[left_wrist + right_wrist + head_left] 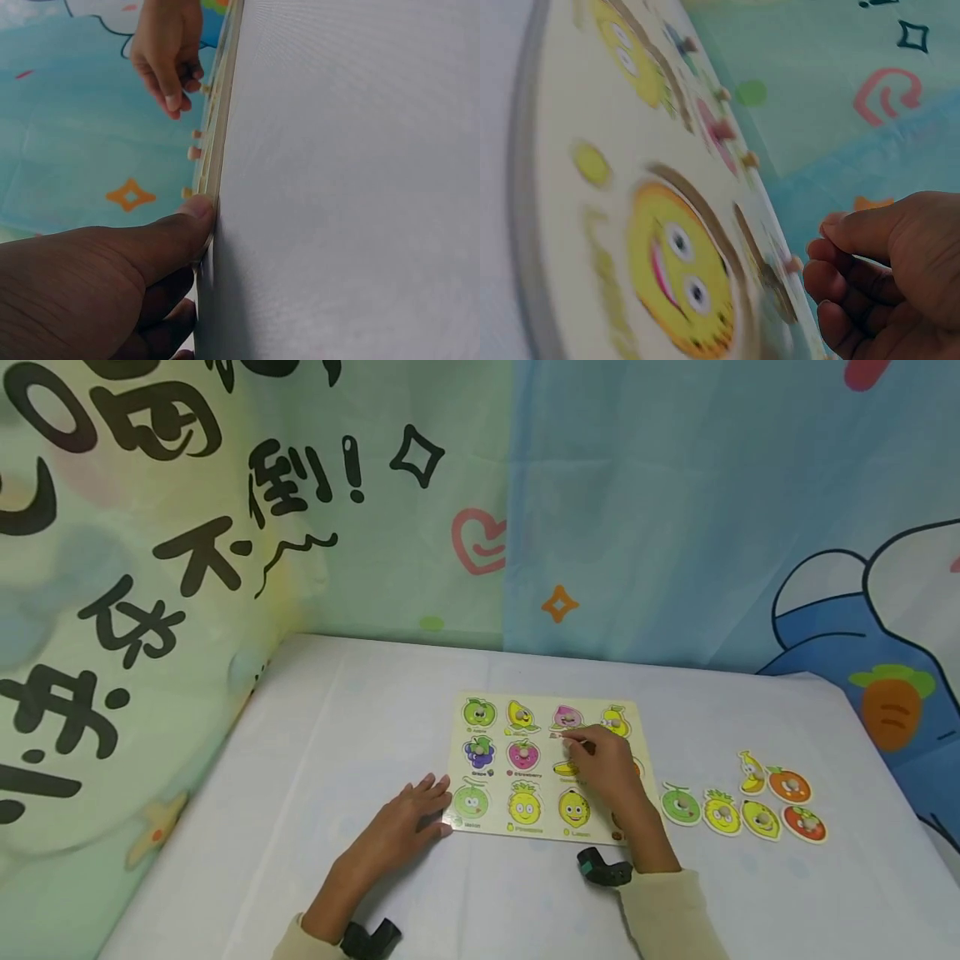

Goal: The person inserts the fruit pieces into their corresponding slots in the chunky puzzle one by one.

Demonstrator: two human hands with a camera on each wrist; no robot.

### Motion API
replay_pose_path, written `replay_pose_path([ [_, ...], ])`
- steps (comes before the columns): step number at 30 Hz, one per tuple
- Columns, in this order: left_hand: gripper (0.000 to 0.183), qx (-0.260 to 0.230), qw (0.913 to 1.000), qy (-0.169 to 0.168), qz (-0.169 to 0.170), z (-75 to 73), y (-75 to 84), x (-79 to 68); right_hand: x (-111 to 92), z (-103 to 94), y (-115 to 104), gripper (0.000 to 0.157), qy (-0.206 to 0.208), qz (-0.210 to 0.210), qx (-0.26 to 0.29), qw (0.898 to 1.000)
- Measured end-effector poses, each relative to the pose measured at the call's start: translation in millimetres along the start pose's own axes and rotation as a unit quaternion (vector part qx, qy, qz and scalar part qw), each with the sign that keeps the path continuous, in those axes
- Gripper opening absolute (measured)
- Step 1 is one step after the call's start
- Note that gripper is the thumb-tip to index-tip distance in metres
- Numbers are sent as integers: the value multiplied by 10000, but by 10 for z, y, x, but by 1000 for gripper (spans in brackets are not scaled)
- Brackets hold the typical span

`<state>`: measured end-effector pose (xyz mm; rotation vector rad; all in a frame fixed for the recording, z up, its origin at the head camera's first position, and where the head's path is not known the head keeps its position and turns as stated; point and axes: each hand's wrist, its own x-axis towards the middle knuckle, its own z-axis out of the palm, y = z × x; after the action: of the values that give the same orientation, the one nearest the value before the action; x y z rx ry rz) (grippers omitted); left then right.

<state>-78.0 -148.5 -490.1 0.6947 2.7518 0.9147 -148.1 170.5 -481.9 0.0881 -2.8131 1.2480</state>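
A cream rectangular puzzle board printed with smiling fruits (498, 783) lies on the white cloth-covered table (360, 735). The left hand (411, 818), fingers extended, is at its left edge, the thumb touching the rim. The right hand (606, 766) hangs above the board's right half, fingers loosely curled (no piece shows between them), so the board is beneath the grip. The pink-purple peach-shaped piece (567, 717) sits just beyond its fingertips. Six loose fruit pieces, including a round orange one (789, 785), lie to the board's right, well apart from the left hand.
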Motion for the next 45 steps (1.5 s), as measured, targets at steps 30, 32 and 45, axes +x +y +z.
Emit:
replay_pose_path([
  [30, 50, 8, 10000, 24, 53, 1, 7, 2, -262, -1104, 778, 38, 1534, 2286, -363, 9607],
  [32, 50, -7, 10000, 28, 46, 3, 7, 1, -287, -1158, 851, 39, 1581, 2432, -294, 9566],
  [45, 51, 35, 10000, 35, -52, 15, -3, -3, -418, -1407, 1251, 49, 1967, 3730, 319, 9062],
])
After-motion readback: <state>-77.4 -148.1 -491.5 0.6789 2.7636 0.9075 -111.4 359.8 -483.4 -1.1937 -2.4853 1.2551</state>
